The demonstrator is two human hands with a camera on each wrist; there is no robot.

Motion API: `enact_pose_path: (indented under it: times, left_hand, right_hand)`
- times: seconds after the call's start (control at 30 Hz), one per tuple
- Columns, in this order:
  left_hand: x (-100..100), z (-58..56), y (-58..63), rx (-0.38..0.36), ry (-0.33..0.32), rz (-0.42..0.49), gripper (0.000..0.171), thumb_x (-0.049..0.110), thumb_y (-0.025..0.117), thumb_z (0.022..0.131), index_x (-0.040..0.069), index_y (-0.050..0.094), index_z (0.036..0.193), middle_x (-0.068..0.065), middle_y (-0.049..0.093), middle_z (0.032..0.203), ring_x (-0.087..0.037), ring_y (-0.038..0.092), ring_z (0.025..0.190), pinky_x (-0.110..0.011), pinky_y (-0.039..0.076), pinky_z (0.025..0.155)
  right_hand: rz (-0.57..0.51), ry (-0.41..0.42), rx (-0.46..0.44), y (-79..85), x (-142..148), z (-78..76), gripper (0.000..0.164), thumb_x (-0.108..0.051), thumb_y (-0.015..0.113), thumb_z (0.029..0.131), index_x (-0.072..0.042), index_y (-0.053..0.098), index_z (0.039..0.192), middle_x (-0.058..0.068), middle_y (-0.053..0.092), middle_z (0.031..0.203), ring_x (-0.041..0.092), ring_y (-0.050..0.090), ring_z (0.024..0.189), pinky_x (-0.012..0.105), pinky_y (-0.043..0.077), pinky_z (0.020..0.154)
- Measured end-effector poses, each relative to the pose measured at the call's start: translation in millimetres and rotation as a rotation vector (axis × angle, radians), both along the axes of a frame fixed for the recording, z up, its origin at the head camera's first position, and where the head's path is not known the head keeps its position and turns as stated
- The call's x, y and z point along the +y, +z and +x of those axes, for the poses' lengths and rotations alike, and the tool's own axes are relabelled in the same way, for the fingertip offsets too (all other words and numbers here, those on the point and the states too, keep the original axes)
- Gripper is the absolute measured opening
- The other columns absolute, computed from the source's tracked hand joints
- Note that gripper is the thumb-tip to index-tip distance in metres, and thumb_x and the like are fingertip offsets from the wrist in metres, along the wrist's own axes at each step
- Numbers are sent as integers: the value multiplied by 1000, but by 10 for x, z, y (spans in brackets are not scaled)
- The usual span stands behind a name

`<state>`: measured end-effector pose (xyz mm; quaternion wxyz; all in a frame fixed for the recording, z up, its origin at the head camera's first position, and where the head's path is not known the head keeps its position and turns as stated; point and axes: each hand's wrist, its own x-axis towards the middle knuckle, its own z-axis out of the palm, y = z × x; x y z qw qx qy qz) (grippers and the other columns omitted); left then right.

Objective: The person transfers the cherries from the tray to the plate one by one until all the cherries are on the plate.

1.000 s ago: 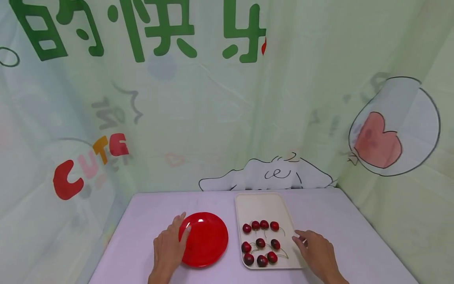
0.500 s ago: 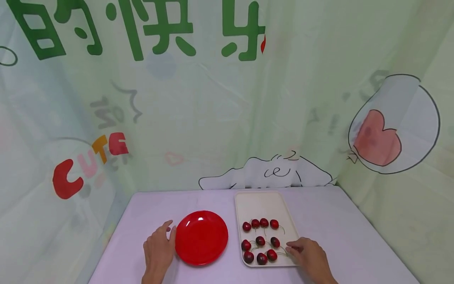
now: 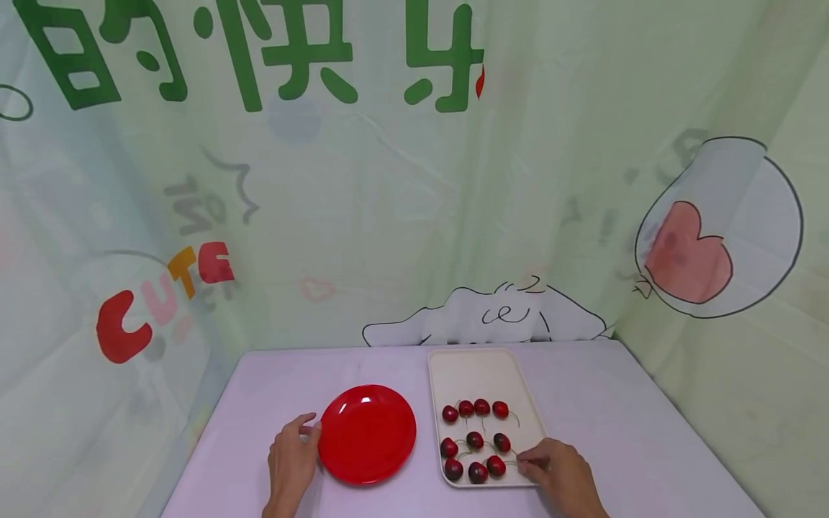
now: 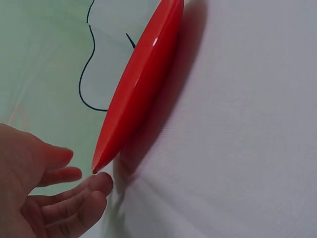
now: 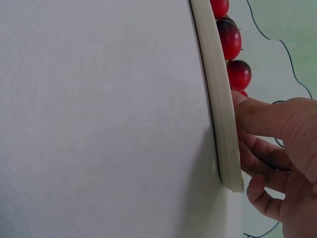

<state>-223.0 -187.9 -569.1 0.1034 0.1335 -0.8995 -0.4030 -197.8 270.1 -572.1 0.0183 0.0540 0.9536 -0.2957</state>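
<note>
Tray [image 3: 479, 374]: cream, on bench [image 3: 583, 388].
Cherries [image 3: 475, 440]: ten, in tray's near half.
R hand [image 3: 562, 473]: over tray's near R edge, thumb + fingertips close tog. beside R-most cherries; can't tell if pinching anything.
Plate [image 3: 367, 435]: red, on bench, just L of tray.
L hand [image 3: 293, 459]: farther L of tray, by plate's L rim; fingers loosely bent, contact unclear.

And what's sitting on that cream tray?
Ten red cherries lie on the nearer part of the tray, their tops in view. The right hand covers the near right corner, so whatever might be beneath it there can't be seen.
</note>
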Motion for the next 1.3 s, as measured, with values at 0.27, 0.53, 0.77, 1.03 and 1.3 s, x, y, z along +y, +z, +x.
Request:
enact_pose_path:
  times: [0.27, 0.53, 0.77, 1.03, 1.3]
  left_hand:
    - [32, -22, -118, 7, 20, 162, 35, 13, 66, 106, -7, 71, 134, -30, 77, 109, -14, 62, 50, -28, 56, 49]
    - [21, -64, -252, 13, 32, 249, 34, 11, 68, 106, -7, 70, 135, -29, 76, 108, -16, 62, 48, -26, 57, 49]
    - [13, -69, -318, 24, 51, 301, 32, 10, 68, 107, -5, 72, 134, -27, 78, 109, -15, 61, 49, -23, 55, 48]
    - [60, -66, -343, 37, 72, 296, 32, 12, 67, 108, -4, 71, 136, -29, 77, 115, -14, 62, 52, -23, 56, 50]
    - [48, -46, -364, 59, 70, 299, 31, 12, 67, 107, -3, 72, 135, -30, 77, 117, -14, 62, 52, -23, 56, 50]
  right_hand:
    - [22, 21, 39, -51, 20, -10, 11, -16, 93, 84, -16, 88, 94, -8, 75, 86, 10, 65, 79, 31, 52, 74]
    - [22, 5, 34, -47, -20, -16, 10, -13, 92, 85, -21, 87, 90, -10, 72, 86, 9, 61, 79, 30, 49, 75]
    - [14, -1, 43, -49, -11, -1, 10, -15, 92, 85, -21, 86, 90, -10, 73, 86, 10, 60, 79, 30, 49, 74]
    - [-54, -23, 49, 11, 2, 2, 10, -10, 89, 88, -19, 85, 92, -7, 79, 91, 11, 64, 83, 29, 53, 76]
    - [-134, -36, 81, 50, 1, -15, 12, -4, 85, 91, -13, 86, 98, 0, 82, 93, 12, 65, 84, 21, 51, 70]
